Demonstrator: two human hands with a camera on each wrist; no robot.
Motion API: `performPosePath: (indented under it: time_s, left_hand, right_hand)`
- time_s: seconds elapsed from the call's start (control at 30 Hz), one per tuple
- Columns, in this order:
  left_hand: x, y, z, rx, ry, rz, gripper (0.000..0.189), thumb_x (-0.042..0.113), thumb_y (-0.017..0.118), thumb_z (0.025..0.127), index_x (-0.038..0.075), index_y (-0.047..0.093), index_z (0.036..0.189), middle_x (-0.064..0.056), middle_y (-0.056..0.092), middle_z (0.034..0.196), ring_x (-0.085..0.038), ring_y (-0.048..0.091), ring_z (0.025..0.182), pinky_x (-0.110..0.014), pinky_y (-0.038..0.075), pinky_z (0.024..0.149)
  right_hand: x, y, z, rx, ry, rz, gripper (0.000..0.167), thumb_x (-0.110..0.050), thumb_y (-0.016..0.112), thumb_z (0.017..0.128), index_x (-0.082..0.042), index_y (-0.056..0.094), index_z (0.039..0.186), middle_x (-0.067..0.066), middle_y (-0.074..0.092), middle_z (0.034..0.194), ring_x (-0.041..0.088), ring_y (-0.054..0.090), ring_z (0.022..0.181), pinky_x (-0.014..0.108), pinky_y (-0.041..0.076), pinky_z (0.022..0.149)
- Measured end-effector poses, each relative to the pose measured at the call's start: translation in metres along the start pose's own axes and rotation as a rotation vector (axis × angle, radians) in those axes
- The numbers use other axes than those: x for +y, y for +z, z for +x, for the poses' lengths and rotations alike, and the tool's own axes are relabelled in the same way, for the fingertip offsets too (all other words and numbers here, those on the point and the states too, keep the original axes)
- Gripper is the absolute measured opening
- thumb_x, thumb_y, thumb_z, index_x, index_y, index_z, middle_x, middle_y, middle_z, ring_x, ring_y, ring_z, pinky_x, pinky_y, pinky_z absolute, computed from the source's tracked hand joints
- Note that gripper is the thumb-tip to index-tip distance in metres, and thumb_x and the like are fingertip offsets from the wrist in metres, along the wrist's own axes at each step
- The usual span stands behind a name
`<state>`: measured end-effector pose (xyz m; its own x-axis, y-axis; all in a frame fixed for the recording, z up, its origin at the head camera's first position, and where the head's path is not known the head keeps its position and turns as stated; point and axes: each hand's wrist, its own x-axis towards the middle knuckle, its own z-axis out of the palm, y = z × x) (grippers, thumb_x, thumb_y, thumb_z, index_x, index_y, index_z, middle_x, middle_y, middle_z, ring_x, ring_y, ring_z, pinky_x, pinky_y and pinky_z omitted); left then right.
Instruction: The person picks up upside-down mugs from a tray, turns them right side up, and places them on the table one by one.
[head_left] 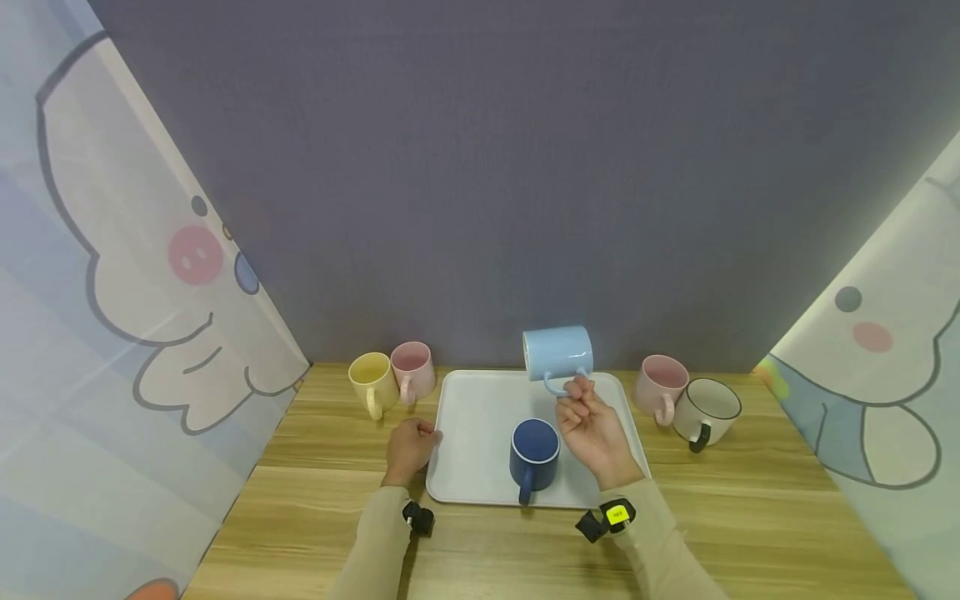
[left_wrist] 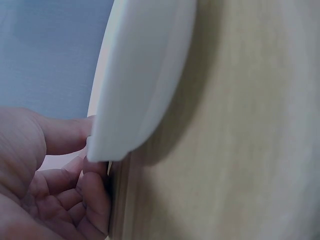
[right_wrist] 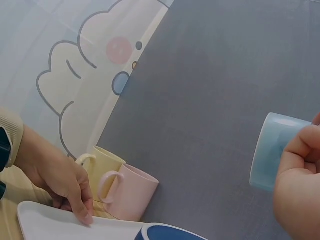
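Note:
My right hand (head_left: 596, 433) grips a light blue mug (head_left: 558, 352) by its handle, holding it on its side above the tray's far edge. In the right wrist view the fingers hide much of the light blue mug (right_wrist: 280, 145). At the left rim of the white tray (head_left: 472, 417), my left hand (head_left: 410, 450) pinches the edge between thumb and fingers, as the left wrist view shows on the tray (left_wrist: 135, 85). A dark blue mug (head_left: 534, 467) rests on the tray's front part, its handle toward me; its top surface looks solid blue.
Left of the tray stand a yellow mug (head_left: 375, 385) and a pink mug (head_left: 414, 375). To its right are another pink mug (head_left: 656, 387) and a white mug (head_left: 708, 412) with a black handle. A grey panel (head_left: 480, 183) rises behind the wooden table (head_left: 495, 550).

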<state>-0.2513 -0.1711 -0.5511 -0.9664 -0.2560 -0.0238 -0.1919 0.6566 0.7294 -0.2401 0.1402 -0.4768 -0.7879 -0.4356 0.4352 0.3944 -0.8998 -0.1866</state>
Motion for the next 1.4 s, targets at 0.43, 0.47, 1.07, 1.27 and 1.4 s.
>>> performPosePath:
  time_s: [0.43, 0.47, 1.07, 1.27, 1.4]
  left_hand:
    - [0.0, 0.0, -0.001, 0.011, -0.002, 0.0, 0.014, 0.018, 0.076, 0.087, 0.004, 0.073, 0.087, -0.008, 0.069, 0.08, -0.02, 0.062, 0.072, -0.031, 0.046, 0.062]
    - [-0.001, 0.0, -0.001, 0.01, 0.002, 0.001, 0.014, 0.017, 0.076, 0.087, 0.004, 0.073, 0.087, -0.008, 0.069, 0.079, -0.021, 0.062, 0.072, -0.032, 0.046, 0.062]
    - [0.066, -0.002, -0.021, -0.039, 0.163, -0.453, 0.018, 0.015, 0.067, 0.097, -0.002, 0.072, 0.102, -0.012, 0.071, 0.087, -0.017, 0.062, 0.074, -0.024, 0.05, 0.063]
    - [0.117, 0.004, -0.04, -0.323, 0.067, -0.911, 0.025, 0.017, 0.06, 0.103, -0.004, 0.069, 0.114, 0.001, 0.068, 0.086, -0.011, 0.054, 0.072, -0.021, 0.046, 0.064]
    - [0.134, 0.011, -0.05, -0.522, 0.004, -1.115, 0.024, 0.025, 0.058, 0.106, 0.006, 0.071, 0.11, 0.004, 0.07, 0.092, -0.009, 0.052, 0.074, -0.021, 0.045, 0.066]
  right_hand:
    - [0.005, -0.001, 0.0, 0.001, -0.023, 0.038, 0.031, -0.019, 0.029, 0.111, -0.006, 0.055, 0.101, 0.007, 0.062, 0.094, 0.006, 0.026, 0.07, 0.017, 0.015, 0.068]
    - [0.005, 0.0, 0.0, 0.0, -0.024, 0.042, 0.03, -0.019, 0.029, 0.111, -0.005, 0.055, 0.101, 0.007, 0.062, 0.094, 0.006, 0.026, 0.07, 0.017, 0.015, 0.068]
    - [0.015, 0.001, 0.003, -0.019, -0.018, 0.044, 0.029, -0.014, 0.031, 0.111, -0.007, 0.056, 0.1, 0.005, 0.062, 0.092, 0.006, 0.026, 0.071, 0.017, 0.017, 0.068]
    - [0.021, 0.002, 0.004, -0.032, -0.007, 0.019, 0.027, -0.013, 0.033, 0.111, -0.007, 0.057, 0.101, 0.005, 0.062, 0.092, 0.006, 0.029, 0.071, 0.018, 0.019, 0.068]
    - [0.027, 0.004, 0.004, -0.031, 0.004, -0.03, 0.029, -0.015, 0.032, 0.111, -0.008, 0.059, 0.1, 0.003, 0.062, 0.091, 0.006, 0.03, 0.07, 0.018, 0.02, 0.068]
